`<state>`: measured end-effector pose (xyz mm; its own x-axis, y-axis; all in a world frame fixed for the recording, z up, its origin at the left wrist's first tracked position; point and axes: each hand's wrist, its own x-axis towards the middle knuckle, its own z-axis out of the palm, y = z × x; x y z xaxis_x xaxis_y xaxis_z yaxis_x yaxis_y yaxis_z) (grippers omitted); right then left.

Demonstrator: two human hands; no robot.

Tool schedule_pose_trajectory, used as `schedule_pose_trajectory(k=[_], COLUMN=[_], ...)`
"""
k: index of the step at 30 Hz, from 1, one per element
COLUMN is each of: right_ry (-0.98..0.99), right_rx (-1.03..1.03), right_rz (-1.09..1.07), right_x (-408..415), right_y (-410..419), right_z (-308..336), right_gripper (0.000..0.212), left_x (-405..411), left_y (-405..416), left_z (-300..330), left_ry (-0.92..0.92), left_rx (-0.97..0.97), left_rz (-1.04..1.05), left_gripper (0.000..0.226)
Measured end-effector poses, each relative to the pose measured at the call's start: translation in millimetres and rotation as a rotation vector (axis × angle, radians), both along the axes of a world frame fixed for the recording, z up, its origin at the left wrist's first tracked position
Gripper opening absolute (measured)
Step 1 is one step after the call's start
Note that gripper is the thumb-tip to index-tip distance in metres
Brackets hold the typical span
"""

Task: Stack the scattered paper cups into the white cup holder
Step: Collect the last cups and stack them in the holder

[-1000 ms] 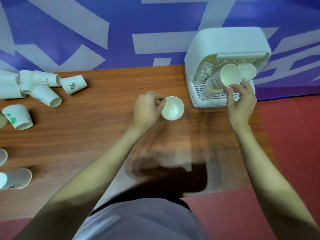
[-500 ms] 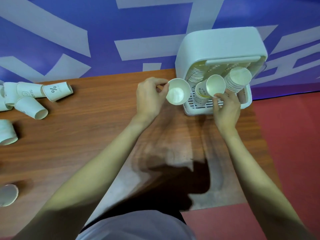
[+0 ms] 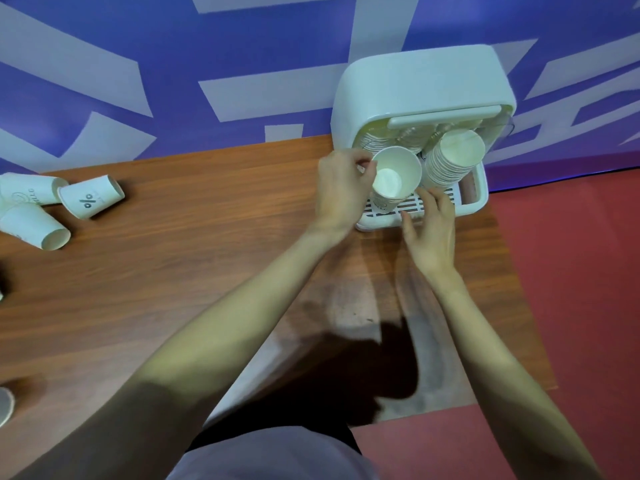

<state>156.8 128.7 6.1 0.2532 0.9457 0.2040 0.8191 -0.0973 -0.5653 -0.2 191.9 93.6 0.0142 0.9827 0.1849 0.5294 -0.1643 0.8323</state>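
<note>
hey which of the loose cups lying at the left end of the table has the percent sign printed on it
The cup with the percent sign is the rightmost of that cluster, on its side, base toward the camera. Its neighbour, the open-mouthed cup, shows no percent sign.

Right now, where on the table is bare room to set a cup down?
Bare wood lies between the loose cups at the left and the left hand. Crowded: the holder's tray, where both hands, the held cup and the stack meet.

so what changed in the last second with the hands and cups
The left hand carried its paper cup from the table to the cup holder, onto the cup the right hand held. The right hand let go, now open. The tall stack stayed.
</note>
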Motion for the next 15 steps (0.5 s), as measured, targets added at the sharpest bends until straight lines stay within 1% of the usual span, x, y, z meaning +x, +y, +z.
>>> schedule_pose_trajectory(k=[5, 10, 15], right_ry=[0.012, -0.008, -0.005], right_rx=[-0.046, -0.086, -0.096], right_rz=[-0.027, -0.025, -0.016], right_x=[4.5, 7.4, 3.1], right_y=[-20.9, -32.0, -35.8], right_z=[-1.5, -0.3, 6.1], right_gripper=[0.046, 0.045, 0.043], left_x=[27.1, 41.6, 38.7], left_y=[13.3, 18.4, 17.8], left_z=[-14.8, -28.8, -38.3], left_ry=[0.159, 0.239, 0.305], left_rx=[-0.024, -0.050, -0.110], left_rz=[-0.047, -0.036, -0.024], left_gripper=[0.017, 0.018, 0.018])
